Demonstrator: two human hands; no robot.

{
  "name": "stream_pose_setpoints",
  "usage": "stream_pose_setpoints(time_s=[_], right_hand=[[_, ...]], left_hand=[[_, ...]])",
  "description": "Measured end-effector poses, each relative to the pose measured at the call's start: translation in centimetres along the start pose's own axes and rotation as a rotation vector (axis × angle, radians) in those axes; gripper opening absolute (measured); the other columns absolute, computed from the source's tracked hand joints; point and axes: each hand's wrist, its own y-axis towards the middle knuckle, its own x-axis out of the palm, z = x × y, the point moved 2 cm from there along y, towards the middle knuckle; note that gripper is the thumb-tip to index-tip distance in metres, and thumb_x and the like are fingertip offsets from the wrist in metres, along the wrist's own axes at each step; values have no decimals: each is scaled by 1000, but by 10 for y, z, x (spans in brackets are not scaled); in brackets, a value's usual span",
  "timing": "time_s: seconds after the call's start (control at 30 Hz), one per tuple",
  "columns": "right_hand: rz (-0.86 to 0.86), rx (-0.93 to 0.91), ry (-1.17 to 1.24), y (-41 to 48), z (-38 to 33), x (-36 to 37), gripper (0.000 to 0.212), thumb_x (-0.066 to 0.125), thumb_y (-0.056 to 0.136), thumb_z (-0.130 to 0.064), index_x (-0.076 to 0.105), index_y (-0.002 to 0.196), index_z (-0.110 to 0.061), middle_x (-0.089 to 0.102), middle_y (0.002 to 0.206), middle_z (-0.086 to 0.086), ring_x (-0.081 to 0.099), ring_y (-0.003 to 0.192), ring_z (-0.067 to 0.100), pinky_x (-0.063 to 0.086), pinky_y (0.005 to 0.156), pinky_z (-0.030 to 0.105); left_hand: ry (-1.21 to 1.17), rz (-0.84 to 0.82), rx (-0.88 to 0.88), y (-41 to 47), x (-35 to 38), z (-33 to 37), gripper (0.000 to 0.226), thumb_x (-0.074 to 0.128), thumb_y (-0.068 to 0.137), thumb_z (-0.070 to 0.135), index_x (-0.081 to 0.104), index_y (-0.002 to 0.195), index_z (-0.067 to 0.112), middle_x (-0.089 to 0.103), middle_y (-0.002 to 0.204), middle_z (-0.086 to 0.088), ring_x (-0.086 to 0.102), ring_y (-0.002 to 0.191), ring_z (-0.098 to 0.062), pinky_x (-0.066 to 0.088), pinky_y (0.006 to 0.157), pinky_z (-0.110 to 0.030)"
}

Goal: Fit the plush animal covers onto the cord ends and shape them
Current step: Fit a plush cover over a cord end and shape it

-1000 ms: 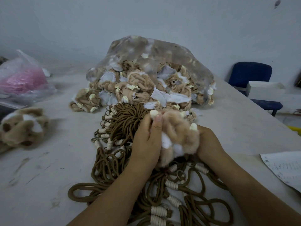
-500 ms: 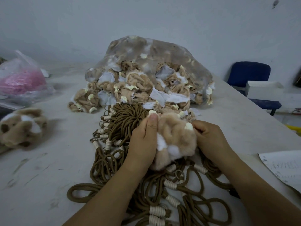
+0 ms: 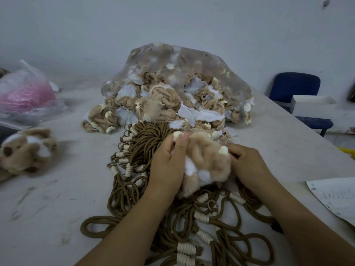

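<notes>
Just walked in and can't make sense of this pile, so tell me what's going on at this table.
A person is working a tan plush cover with both hands, just above a heap of brown cords on the table. The left hand grips its left side and the right hand pinches its right side. Behind them, a clear bag spills more covers, and one plush animal lies off to the left.

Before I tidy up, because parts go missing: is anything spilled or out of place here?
Yes: plush covers spill from the open clear bag onto the table, a few reaching the pile of brown cords.
</notes>
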Motion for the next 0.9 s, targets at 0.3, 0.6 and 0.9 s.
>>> stream_pose_setpoints(time_s=[0.3,0.6,0.9], right_hand=[[-60,-124,-25,1,1,-16,60,53,81,-66,28,46,-24,30,43,-5,29,40,8,37,57,29],[-74,237,162,3,9,3,67,43,74,-80,46,43,-20,47,45,-7,43,42,3,33,44,7],[14,273,273,4,8,1,90,39,57,-96,62,66,-9,64,65,15,57,58,15,47,61,32]], left_hand=[[4,-62,-57,2,-3,-2,33,59,86,59,75,91,31,75,86,-2,71,84,-19,58,69,-35],[419,166,424,-3,-5,10,33,40,96,43,62,108,21,44,110,7,47,109,-16,41,94,-25],[555,-152,299,-5,9,2,59,55,85,52,43,140,33,31,133,20,26,129,2,25,103,-12]])
